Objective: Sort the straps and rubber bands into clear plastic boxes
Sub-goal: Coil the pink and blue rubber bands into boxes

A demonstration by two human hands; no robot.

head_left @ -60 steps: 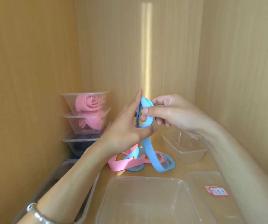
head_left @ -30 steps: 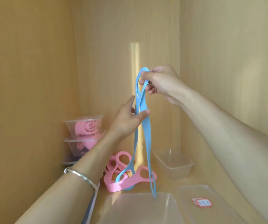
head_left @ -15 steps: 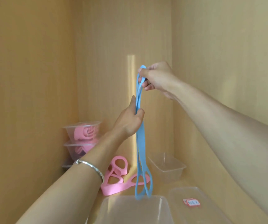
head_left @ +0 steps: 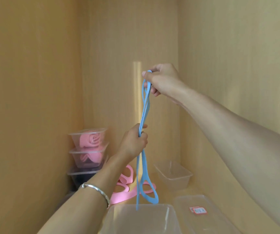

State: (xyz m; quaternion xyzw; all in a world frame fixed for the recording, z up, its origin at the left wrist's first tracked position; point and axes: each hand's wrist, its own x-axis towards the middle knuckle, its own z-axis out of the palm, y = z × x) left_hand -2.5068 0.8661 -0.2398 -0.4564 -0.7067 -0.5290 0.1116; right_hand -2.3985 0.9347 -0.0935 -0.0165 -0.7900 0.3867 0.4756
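A long blue strap (head_left: pixel 144 108) hangs straight down in mid-air. My right hand (head_left: pixel 161 80) pinches its top loop, raised high. Lower down, my left hand (head_left: pixel 134 142) grips the strap's middle with curled fingers. The strap's bottom loop (head_left: pixel 148 191) dangles just above the rim of an empty clear plastic box (head_left: pixel 141 218) at the near edge. Pink straps (head_left: pixel 125 188) lie in a heap on the shelf behind it.
Three clear boxes (head_left: pixel 88 149) are stacked at the back left; the upper two hold rolled pink straps. Another empty clear box (head_left: pixel 174 176) stands at the back right. A clear lid with a red-edged label (head_left: pixel 198 210) lies at the near right. Wooden walls close in on three sides.
My right hand lifted the blue strap off the heap until it hung clear of the shelf. My left hand slid down the strap and closed round its middle.
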